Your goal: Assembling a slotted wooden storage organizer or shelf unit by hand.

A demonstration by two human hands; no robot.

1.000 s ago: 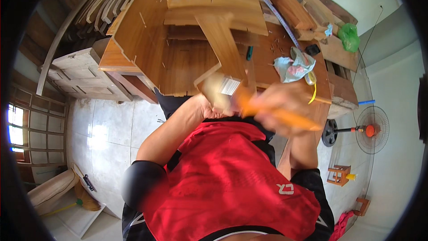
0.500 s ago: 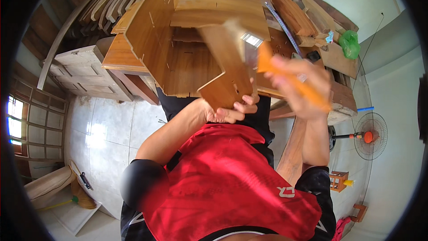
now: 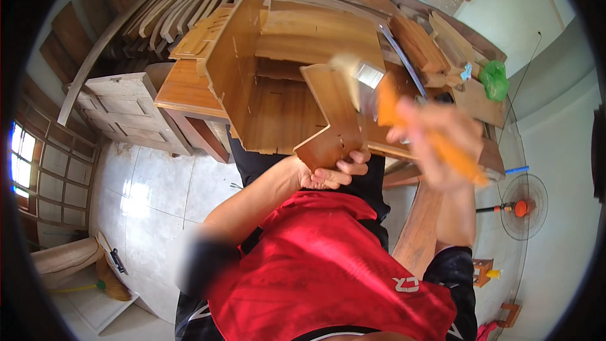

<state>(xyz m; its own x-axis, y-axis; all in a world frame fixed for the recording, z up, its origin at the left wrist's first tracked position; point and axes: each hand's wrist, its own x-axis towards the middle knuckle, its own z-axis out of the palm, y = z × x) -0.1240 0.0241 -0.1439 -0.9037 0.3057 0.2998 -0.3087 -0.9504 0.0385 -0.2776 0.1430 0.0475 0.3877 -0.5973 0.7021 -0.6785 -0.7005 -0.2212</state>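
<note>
My left hand point(image 3: 338, 170) grips the lower end of a thin brown wooden piece point(image 3: 331, 139), L-shaped with small holes near the fingers. The piece is held tilted up in front of my body. My right hand point(image 3: 442, 145), blurred by motion, is wrapped round the orange handle of a flat paintbrush point(image 3: 389, 102). The brush's pale bristles are at the upper right edge of the piece; whether they touch it I cannot tell. Behind the piece, a partly assembled wooden box point(image 3: 237, 57) with upright panels rests on a wooden table point(image 3: 189, 91).
Curved wooden slats point(image 3: 183, 16) are stacked at the far left, above a panelled door point(image 3: 129, 107). Wood blocks point(image 3: 416, 41), a tape measure point(image 3: 404, 60) and a green plastic bag point(image 3: 494, 81) lie at the right. A fan point(image 3: 522, 208) stands beyond my right arm.
My right hand and the paintbrush have moved a little right and down. The wooden piece in my left hand has shifted slightly right and down, as the whole view has shifted too.
</note>
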